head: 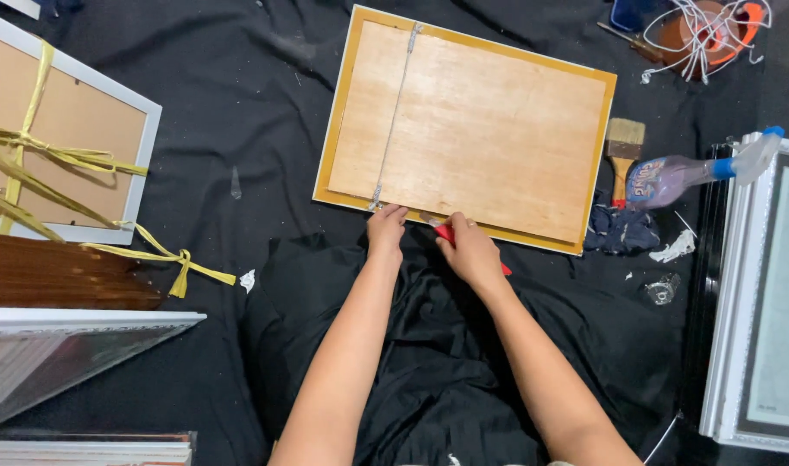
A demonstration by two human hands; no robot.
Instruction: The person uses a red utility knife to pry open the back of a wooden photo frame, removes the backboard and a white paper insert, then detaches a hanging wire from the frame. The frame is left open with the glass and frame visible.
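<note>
The right hand [470,248] is gripping a red-handled knife [447,231] at the picture frame [463,125] edge while the left hand [386,226], fingers loosely bent and empty, is pressing just beside the blade and is risking a cut if it slips.

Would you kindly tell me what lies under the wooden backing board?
Under the wooden backing board a yellow-edged picture frame shows around it, resting on black cloth. Whatever the frame holds is covered.

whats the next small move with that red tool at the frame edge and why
Probably slide the red-handled tool a little further along the near edge of the picture frame. The right hand holds its tip at the seam where the plywood backing meets the yellow border, and the left hand steadies that edge beside it.
</note>
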